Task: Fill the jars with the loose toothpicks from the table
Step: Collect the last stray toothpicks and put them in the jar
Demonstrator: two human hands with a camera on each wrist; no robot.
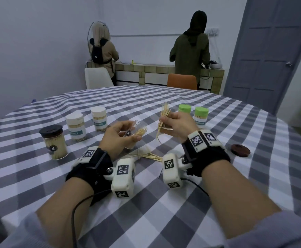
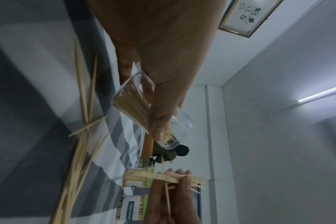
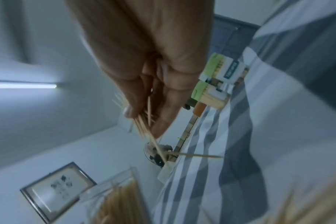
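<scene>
A person's left hand point(image 1: 122, 134) grips a tilted open clear jar point(image 1: 139, 130), part-filled, above a checked tablecloth point(image 1: 164, 212); just right of the jar, the right hand point(image 1: 177, 125) pinches a toothpick bundle point(image 1: 164, 115). Next, probably, the tips must meet the jar's mouth. More toothpicks point(image 1: 151, 156) lie below the jar; two people stand at a far counter

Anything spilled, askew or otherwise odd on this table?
Loose toothpicks lie scattered on the cloth between the wrists. A dark lid sits alone near the right hand, off its jar. The left hand holds the open jar tilted.
</scene>
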